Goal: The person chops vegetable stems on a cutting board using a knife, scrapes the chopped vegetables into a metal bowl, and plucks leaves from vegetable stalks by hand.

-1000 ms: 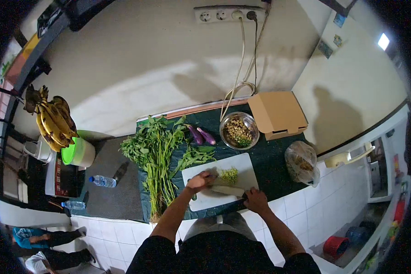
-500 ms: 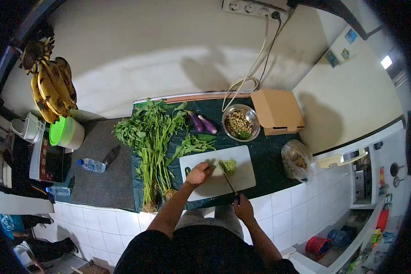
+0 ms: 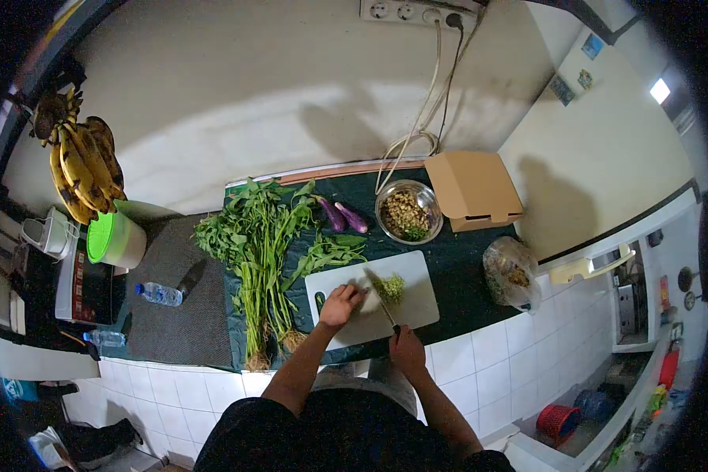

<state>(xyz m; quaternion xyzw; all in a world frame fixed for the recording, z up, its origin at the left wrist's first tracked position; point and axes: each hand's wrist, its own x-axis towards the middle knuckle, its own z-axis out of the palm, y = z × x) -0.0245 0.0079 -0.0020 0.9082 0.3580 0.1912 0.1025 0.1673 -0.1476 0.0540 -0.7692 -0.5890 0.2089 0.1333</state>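
My right hand is wrapped around the handle of a knife, whose blade lies slantwise over a white cutting board. Just right of the blade is a small heap of finely chopped pale green vegetable. My left hand rests on the board to the left of the blade, fingers curled together. Whatever is under those fingers is hidden. Behind the board lie loose green leaves and two purple eggplants. A metal bowl holds chopped pieces with some green bits.
Leafy greens with roots lie left of the board. A cardboard box and a filled plastic bag stand on the right. Farther left are a water bottle, a green-lidded tub and hanging bananas.
The knife and my right hand have shifted slightly left and away from me, bringing the blade nearer my left hand. The whole view has also shifted a little.
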